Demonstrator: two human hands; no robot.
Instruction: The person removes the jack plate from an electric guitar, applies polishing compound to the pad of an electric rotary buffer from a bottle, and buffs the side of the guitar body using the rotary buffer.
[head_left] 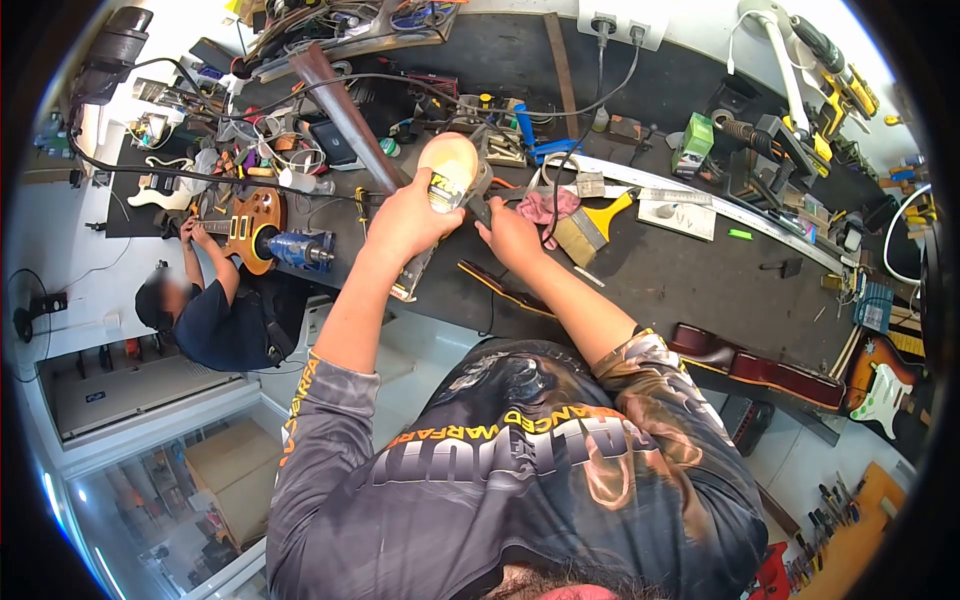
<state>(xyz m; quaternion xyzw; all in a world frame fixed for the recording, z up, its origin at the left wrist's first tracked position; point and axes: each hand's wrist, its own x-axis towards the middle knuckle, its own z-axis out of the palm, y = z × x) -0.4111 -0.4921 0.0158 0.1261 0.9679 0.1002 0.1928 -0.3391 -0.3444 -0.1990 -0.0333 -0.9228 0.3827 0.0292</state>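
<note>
Left hand (412,215) clamping round a can (449,160), its pale round end facing up. Right hand (512,238) pinching a dark tool (480,208) just beside the can. Pink rag (546,204) lying near the right hand's fingers; yellow brush (592,228) resting farther right of that hand.

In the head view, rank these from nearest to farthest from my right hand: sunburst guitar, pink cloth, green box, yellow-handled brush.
From the right hand:
1. Pink cloth, just beside it.
2. Yellow-handled brush, right of the cloth.
3. Green box, farther back, right.
4. Sunburst guitar, far right.
</note>
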